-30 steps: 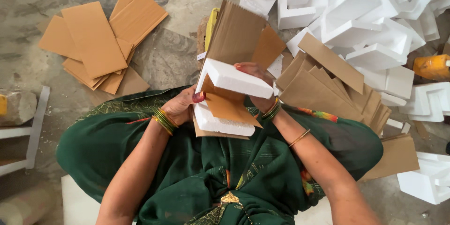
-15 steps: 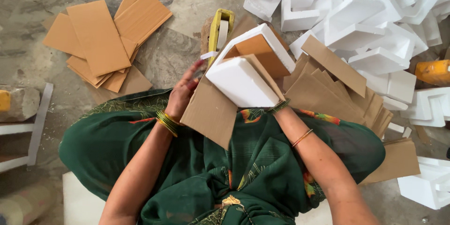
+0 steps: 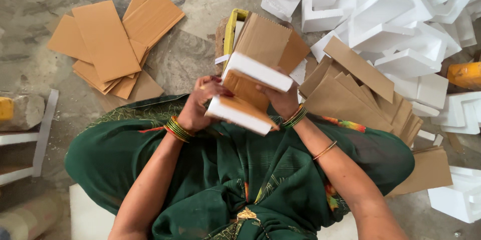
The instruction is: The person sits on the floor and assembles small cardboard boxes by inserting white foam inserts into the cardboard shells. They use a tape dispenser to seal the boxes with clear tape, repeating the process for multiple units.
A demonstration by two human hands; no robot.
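Over my lap I hold a bundle of white foam pieces [image 3: 258, 72] and brown cardboard sheets [image 3: 245, 90] stacked together. My left hand [image 3: 198, 107] grips its left end, where a lower white foam block [image 3: 238, 116] sticks out. On the right side my right hand [image 3: 280, 101] clasps the bundle, partly hidden behind the foam. A taller cardboard sheet [image 3: 263, 40] stands up at the back of the bundle. I sit on the floor in a green garment [image 3: 220, 170].
A loose pile of cardboard sheets [image 3: 112, 45] lies on the stone floor at the left. More cardboard sheets [image 3: 361, 90] are fanned at my right, beside a heap of white foam pieces [image 3: 391, 25]. A yellow tool [image 3: 230, 30] lies behind the bundle.
The bundle has been turned in my hands: the large cardboard flap that hung toward my lap is now folded in, and two foam blocks face me.
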